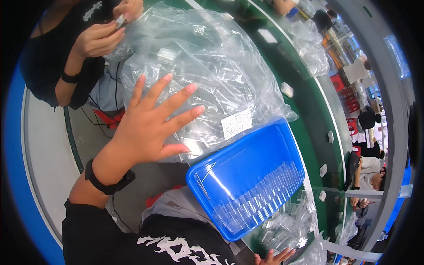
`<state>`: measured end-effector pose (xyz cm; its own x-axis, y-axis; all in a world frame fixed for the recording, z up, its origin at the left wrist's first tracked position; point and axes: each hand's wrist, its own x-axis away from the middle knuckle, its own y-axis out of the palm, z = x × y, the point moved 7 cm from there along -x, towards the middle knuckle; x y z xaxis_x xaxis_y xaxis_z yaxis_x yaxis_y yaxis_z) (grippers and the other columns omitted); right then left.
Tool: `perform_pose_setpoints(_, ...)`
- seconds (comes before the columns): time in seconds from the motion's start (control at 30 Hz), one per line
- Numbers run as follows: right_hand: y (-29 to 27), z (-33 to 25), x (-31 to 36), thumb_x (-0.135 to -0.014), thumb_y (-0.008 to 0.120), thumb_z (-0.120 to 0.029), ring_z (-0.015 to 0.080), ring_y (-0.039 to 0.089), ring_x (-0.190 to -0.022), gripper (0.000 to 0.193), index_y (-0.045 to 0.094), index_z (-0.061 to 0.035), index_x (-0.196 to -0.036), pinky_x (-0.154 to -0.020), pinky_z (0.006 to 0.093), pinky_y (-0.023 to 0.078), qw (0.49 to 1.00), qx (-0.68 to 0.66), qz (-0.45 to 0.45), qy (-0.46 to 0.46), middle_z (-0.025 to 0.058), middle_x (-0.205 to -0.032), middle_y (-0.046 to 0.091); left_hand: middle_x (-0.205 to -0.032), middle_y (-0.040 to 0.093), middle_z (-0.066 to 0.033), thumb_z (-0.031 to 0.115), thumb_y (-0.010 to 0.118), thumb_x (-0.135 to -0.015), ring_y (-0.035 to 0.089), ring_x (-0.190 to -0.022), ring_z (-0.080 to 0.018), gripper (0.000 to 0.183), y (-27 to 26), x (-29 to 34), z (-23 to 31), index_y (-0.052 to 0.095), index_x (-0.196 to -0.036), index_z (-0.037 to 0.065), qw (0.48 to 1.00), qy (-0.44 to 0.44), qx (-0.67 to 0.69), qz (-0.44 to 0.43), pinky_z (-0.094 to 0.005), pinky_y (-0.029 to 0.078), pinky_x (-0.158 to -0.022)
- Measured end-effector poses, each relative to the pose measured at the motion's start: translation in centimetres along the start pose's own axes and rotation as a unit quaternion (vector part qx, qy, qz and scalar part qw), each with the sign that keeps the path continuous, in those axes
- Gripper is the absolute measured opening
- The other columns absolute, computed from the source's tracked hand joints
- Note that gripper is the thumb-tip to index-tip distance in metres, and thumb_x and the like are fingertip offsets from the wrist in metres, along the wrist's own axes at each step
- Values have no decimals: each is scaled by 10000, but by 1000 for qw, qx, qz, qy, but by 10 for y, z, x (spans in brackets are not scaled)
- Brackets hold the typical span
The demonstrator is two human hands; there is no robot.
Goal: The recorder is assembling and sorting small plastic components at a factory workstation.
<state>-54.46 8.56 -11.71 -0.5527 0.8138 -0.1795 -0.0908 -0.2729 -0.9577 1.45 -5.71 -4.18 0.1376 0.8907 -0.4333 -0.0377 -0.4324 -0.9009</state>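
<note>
My left hand (148, 119), with a black watch (108, 176) on its wrist, is open with fingers spread. It is over the near side of a large clear plastic bag (207, 66) bearing a white label (236, 124); I cannot tell if it touches. My right hand (274, 257) shows only partly at the bottom edge, its fingers apart, beside a heap of loose clear plastic cases (287, 225). Between the hands sits a tilted blue tray (229, 170). A row of clear plastic cases (260, 198) lines its near side.
A green conveyor belt (309, 123) curves past on the right, carrying several small white boxes (287, 90). At upper left, another person's hands (104, 37) hold a small white piece (120, 21). More clear bags (309, 48) lie across the belt. Other people sit farther right.
</note>
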Motion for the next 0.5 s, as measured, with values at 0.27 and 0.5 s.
perform_pose_setpoints(0.27, 5, 3, 7, -949, 590, -593, 604, 92, -1479, 754, 300, -323, -1591, -1083, 833, 120, 1000, -16, -3, 8, 288, -1663, 84, -1535, 497, -131, 728, 402, -954, 414, -1416, -419, 686, 5, -2, -1, 614, -1393, 245, 1000, 10, 4, -8, -618, 120, -1209)
perform_pose_setpoints(0.5, 1, -1, -2, -957, 594, -545, 583, 124, -1481, 722, 316, -311, -1581, -1090, 826, 135, 1000, -21, 5, 23, 293, -1644, 142, -1516, 516, -142, 711, 433, -951, 416, -1416, -424, 670, 5, -4, 0, 616, -1389, 239, 1000, 13, -4, -5, -602, 131, -1212)
